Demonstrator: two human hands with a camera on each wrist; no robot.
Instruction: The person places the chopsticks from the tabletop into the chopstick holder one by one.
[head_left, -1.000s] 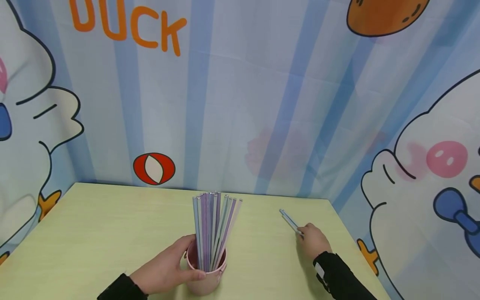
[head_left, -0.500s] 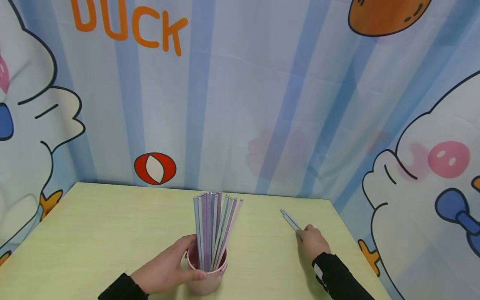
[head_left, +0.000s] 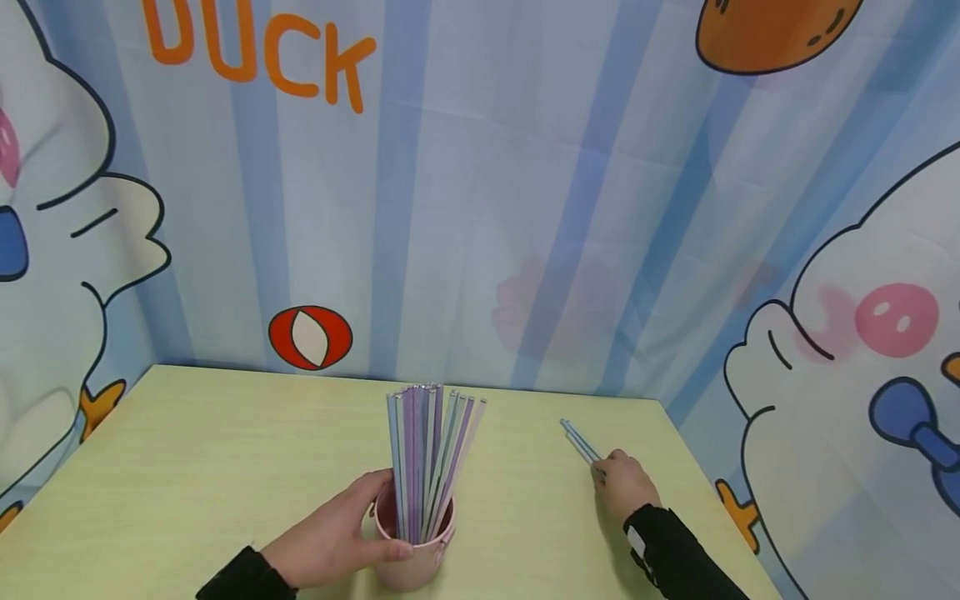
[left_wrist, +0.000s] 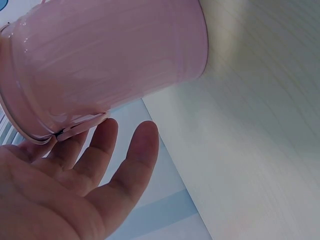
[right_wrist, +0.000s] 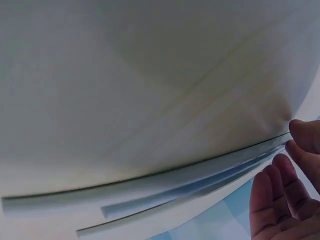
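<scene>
A pink metal bucket (head_left: 408,571) stands upright on the table and holds a bundle of purple, blue and clear drinking straws (head_left: 420,467). My left hand (head_left: 333,533) grips it at the rim, thumb on the near side and fingers round the far side. In the left wrist view, fingertips (left_wrist: 145,132) show beside the bucket's wall (left_wrist: 115,55). To the right, my right hand (head_left: 626,483) pinches a few loose pale blue straws (head_left: 582,442) low over the table. In the right wrist view, thumb and forefinger meet at the ends of these straws (right_wrist: 185,187).
The pale yellow table (head_left: 225,467) runs back to a blue striped cloth (head_left: 465,208) with cartoon ducks. Its right edge lies just beyond my right hand. Bare tabletop spreads left of the bucket and between the two hands.
</scene>
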